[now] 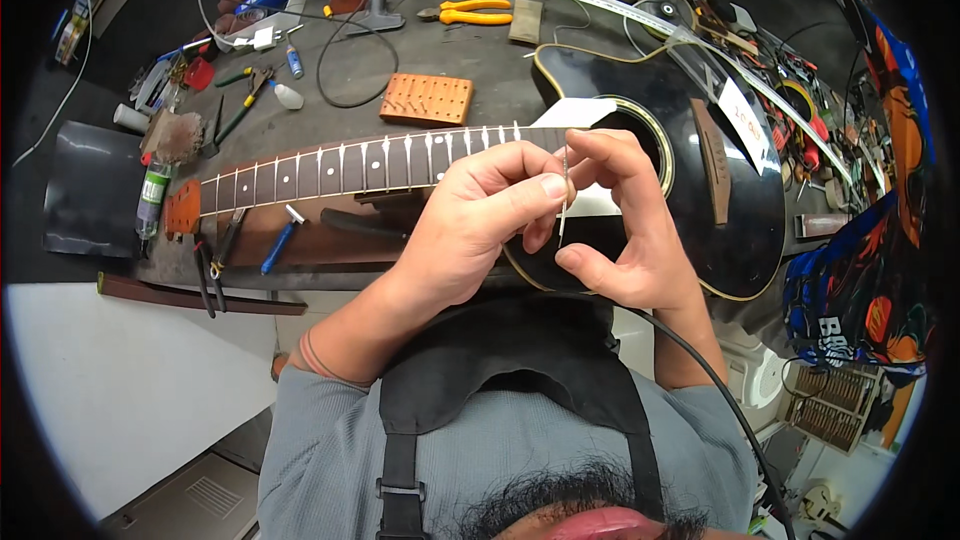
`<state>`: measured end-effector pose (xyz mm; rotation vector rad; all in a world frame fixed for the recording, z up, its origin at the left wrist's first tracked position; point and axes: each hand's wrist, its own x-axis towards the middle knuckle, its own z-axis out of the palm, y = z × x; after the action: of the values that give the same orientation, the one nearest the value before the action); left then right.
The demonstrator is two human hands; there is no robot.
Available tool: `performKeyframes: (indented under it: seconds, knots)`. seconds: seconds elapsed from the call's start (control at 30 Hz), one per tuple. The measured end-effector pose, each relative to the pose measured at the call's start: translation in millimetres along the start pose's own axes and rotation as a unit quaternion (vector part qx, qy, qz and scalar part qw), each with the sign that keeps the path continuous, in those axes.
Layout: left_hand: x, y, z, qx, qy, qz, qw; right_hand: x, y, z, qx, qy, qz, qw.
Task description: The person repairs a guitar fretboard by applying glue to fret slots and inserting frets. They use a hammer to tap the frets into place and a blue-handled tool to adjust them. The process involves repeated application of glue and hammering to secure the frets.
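Pinched thin, straight, silvery-grey strip (pixel 563 222) in left hand (pixel 480 215), over black guitar (pixel 745 235), at twelve o'clock from chest (pixel 520 435). Curved right hand (pixel 640 215) around its ends with thumb and forefinger spread.

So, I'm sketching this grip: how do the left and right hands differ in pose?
The left hand pinches a thin strip near its middle; the right hand has its index fingertip by the strip's upper end and its thumb near the lower. The left hand's fingers curl in, while the right hand's thumb and index finger spread wide apart. Both are bare and raised in front of the black guitar.
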<state>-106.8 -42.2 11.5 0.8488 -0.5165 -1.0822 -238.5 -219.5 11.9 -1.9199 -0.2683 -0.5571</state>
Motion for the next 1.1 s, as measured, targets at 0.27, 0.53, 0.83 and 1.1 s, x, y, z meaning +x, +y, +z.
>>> performKeyframes:
  seconds: [0.27, 0.53, 0.83, 1.1]
  knots:
    - [-23.7, -2.8, -18.4, 0.006, -0.030, 0.023, 0.999, -0.2, -0.6, 18.7, 0.027, -0.018, 0.033, 0.999]
    - [-43.4, -14.6, -24.7, 0.377, 0.036, 0.370, 0.848, -1.8, -21.1, 62.4, 0.097, 0.074, 0.058, 0.991]
    - [-132.0, 12.8, -108.7, 0.611, 0.201, 0.452, 0.618, 16.1, -21.3, 119.5, 0.246, -0.015, 0.038, 0.968]
    - [-286.3, 78.4, -251.9, 0.681, 0.655, 0.102, 0.310, -3.4, -15.1, 139.9, 0.181, -0.136, 0.237, 0.945]
